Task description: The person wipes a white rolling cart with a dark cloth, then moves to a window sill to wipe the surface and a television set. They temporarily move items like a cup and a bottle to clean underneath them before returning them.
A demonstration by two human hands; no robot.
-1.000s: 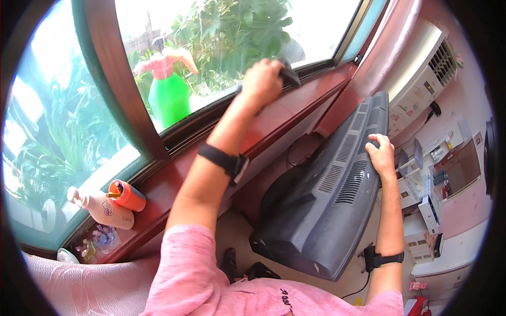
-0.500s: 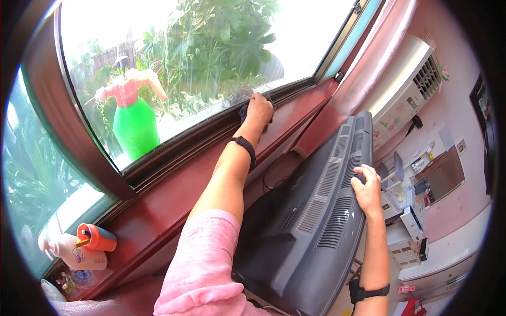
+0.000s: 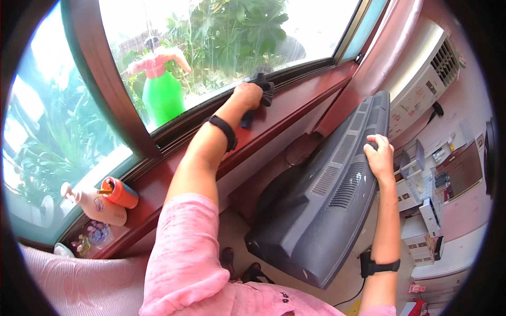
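Note:
My left hand (image 3: 247,96) is closed on a dark cloth (image 3: 265,89), which bunches out beyond the fingers. It rests at the lower track of the window frame (image 3: 197,112), just above the dark red sill (image 3: 295,107). My right hand (image 3: 380,158) grips the top edge of a big dark grey television (image 3: 308,224), with the fingers curled over the rim. The vented back of the television faces the window side. Beyond the glass stands a green spray bottle (image 3: 164,99) with a pink top.
On the sill's left end are a pale pump bottle (image 3: 108,209), an orange cup (image 3: 126,195) and a clear box of small items (image 3: 98,234). A pink curtain (image 3: 387,50) and a white air conditioner (image 3: 414,89) are at right. A patterned pink cover (image 3: 79,279) lies lower left.
My left hand has slid leftward along the window track with the cloth, closer to the spray bottle. The view has shifted, showing more floor and my feet. My right hand stays on the television.

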